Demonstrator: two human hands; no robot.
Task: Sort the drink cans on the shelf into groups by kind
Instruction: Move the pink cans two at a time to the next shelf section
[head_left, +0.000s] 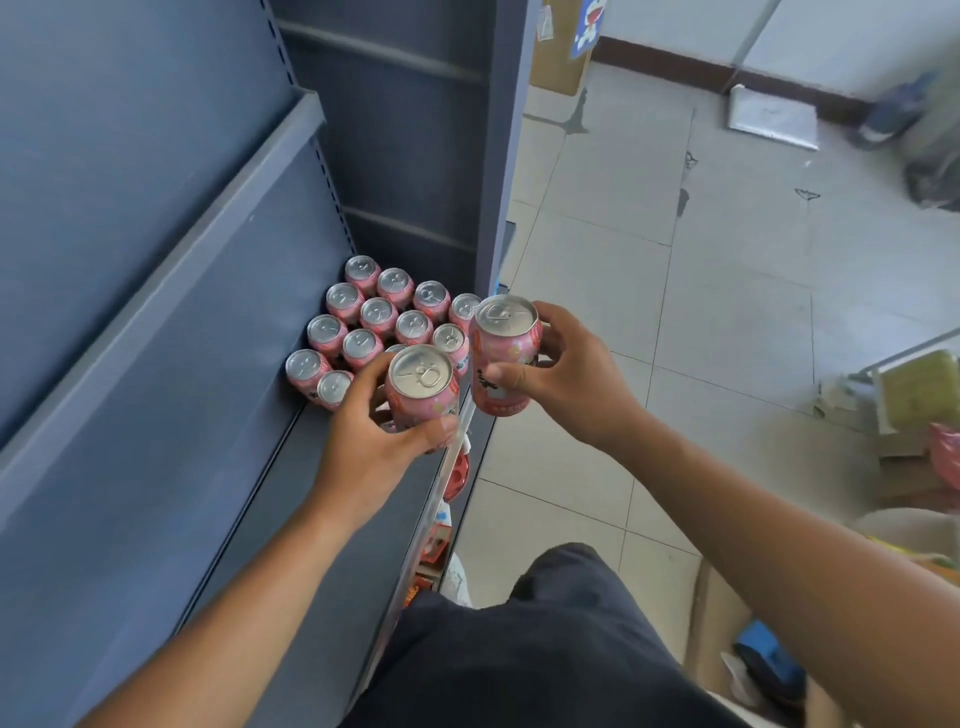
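Several pink drink cans with silver tops stand upright in tight rows at the right end of a dark grey shelf. My left hand grips one pink can at the near side of that group, just above the shelf's front part. My right hand holds another pink can upright in the air past the shelf's front edge, to the right of the group. Both held cans match the ones on the shelf.
An upper shelf overhangs on the left. The shelf's side post rises right behind the cans. Lower shelves show red packages. A tiled floor lies to the right, with a box and bags at its far edge.
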